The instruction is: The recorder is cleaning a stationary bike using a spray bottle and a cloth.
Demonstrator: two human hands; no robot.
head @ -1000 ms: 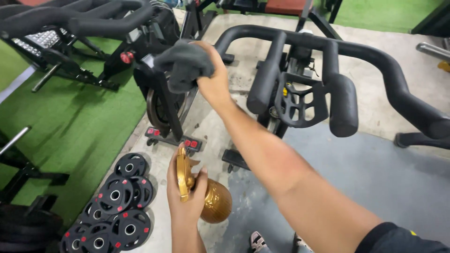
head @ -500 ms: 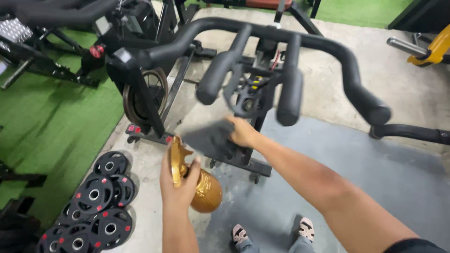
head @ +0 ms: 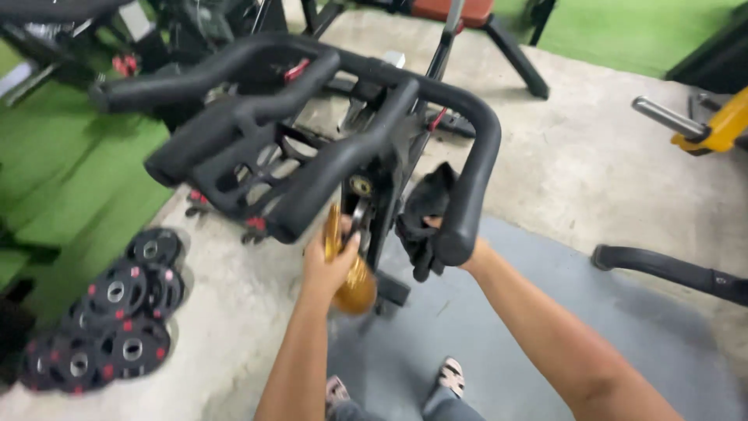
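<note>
Beneath the black padded handlebar (head: 327,148) of an exercise bike, the left hand (head: 331,261) is wrapped around the neck of a shiny gold spray bottle (head: 354,284), fingers curled shut on it; the round body of the bottle hangs just below the hand and its flat gold trigger head stands just above the thumb. Just to the right of that hand, the right hand (head: 452,238) is largely hidden behind the curved right end of the handlebar. It holds a dark grey cloth (head: 425,218), bunched and draped against the bar end, with folds hanging below the hand; how far the fingers are closed cannot be told, as the bar covers them. Both forearms reach up from the lower edge of the view.

Directly ahead of the left hand, the black bike frame (head: 382,210) runs down towards the floor. Well to the left of the left hand, black round weight plates with red marks (head: 117,304) lie clustered on the concrete floor (head: 592,171), beside green turf (head: 70,179). Below both hands a grey floor mat (head: 499,320) carries two light-coloured shoes (head: 450,376). Far to the right of the right hand, a yellow machine part (head: 721,125) is visible.
</note>
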